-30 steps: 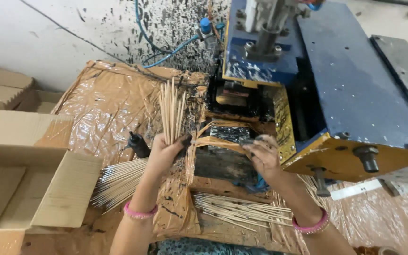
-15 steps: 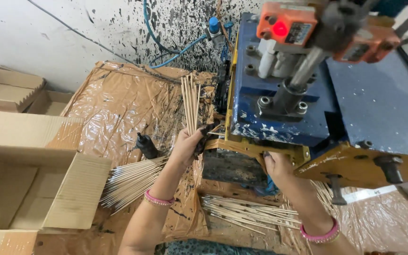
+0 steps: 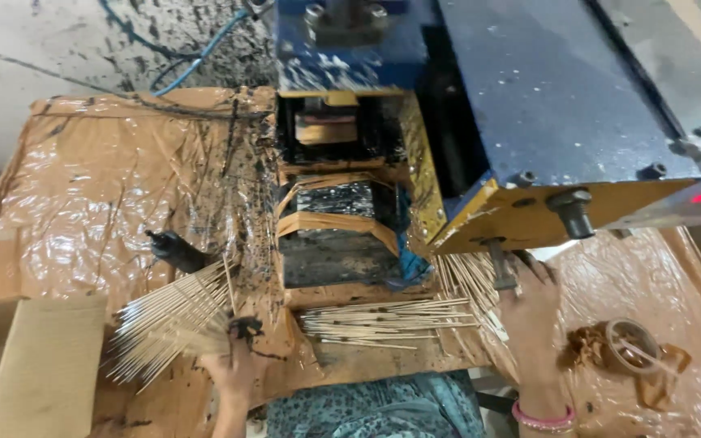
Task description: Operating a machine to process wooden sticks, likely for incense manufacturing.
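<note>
My left hand [image 3: 233, 369] is low at the bottom edge, its blackened fingertips resting at the near end of a fanned pile of thin wooden sticks [image 3: 168, 320] on the plastic-covered table [image 3: 115, 186]. My right hand [image 3: 529, 312] lies flat under the yellow edge of the blue machine [image 3: 529, 97], fingers spread over a second bunch of sticks [image 3: 464, 280]. A third row of sticks [image 3: 383, 318] lies crosswise in front of the machine's dark feed slot [image 3: 338, 219]. Neither hand visibly grips anything.
Cardboard boxes [image 3: 38, 373] stand at the lower left. A black-tipped tool [image 3: 176, 250] lies by the stick pile. A roll of brown tape [image 3: 626, 345] sits at the right. A blue hose [image 3: 196, 57] runs behind the table. Black splatter covers the wall.
My left hand dropped from holding upright sticks near the machine down to the fanned pile. My right hand moved right, away from the slot, to under the machine's yellow edge. The view shifted.
</note>
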